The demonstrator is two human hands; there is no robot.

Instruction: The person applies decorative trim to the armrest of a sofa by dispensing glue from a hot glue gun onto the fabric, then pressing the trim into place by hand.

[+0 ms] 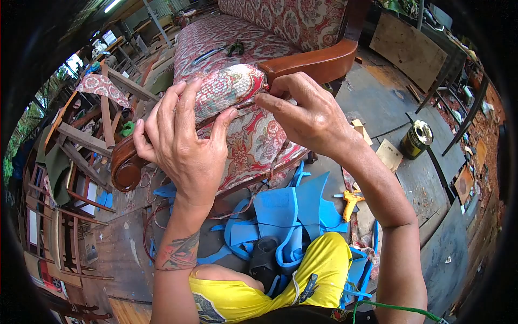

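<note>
A padded armrest (pixel 232 89) in floral fabric, red, cream and grey, lies along the sofa's wooden arm. My left hand (pixel 189 137) grips it, fingers over the far side and thumb against the near lower edge. At the pad's right end, the thumb and index finger of my right hand (pixel 307 110) pinch the fabric edge by the seam; whether a small thing sits between them is hidden. Behind the pad, the sofa seat (pixel 216 35) wears the same floral fabric. The wooden arm's scrolled end (pixel 127 171) shows below my left fingers.
Blue foam pieces (pixel 275 208) lie on the floor before me, near a yellow glue gun (pixel 352 204). An open can (pixel 416 139) stands at right. A pen-like tool (pixel 209 55) rests on the seat. Wooden frames (pixel 86 137) are piled at left. The other wooden sofa arm (pixel 318 62) is beyond.
</note>
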